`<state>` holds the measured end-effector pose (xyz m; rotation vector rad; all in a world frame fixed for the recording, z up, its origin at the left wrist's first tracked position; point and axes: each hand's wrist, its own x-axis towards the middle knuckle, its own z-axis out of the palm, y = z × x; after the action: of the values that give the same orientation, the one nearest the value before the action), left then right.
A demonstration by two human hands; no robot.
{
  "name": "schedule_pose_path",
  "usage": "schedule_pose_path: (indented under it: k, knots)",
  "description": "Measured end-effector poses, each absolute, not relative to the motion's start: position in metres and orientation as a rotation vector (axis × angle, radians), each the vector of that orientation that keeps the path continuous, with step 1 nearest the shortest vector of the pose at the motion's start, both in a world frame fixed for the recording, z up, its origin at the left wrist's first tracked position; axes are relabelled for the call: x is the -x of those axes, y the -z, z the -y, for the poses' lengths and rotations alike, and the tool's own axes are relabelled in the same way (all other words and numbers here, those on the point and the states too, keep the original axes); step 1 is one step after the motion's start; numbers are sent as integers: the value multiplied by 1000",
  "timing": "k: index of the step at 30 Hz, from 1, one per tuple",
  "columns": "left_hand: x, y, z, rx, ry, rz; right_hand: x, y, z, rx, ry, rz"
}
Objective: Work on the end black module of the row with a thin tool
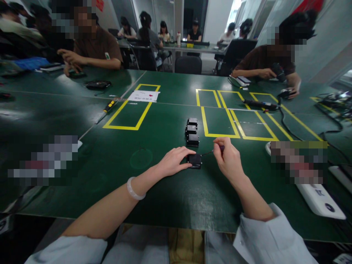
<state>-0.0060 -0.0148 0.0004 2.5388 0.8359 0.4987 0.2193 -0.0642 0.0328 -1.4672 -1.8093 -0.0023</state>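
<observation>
As the left hand (173, 160) clamps the block (195, 160), the right hand (227, 156) grips a screwdriver (222, 148).
Beyond the block, on the same worktop (170, 205), three others (192, 139) form a row; right of it, the shaft (208, 153) reaches its side.

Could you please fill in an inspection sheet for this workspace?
Surface: green table, marked with yellow tape.
Job's things: black block in hand; three similar blocks lined up beyond it.
Clutter: yellow-black screwdriver, paper sheet, black cylindrical tool, white-cased item at right.
Hands: left hand's fingers steady the block; right hand holds a thin-shafted tool towards its right side, contact unclear.
Cables: dark cable at right, more tangled beyond.
Surroundings: two people across the table, others behind.
</observation>
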Motion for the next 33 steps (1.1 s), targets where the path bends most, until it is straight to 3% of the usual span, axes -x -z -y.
schedule_pose_path:
  k: [33]
  knots:
    - [6, 1, 14, -2551, -495, -849, -218, -33, 66, 1455, 101, 1831]
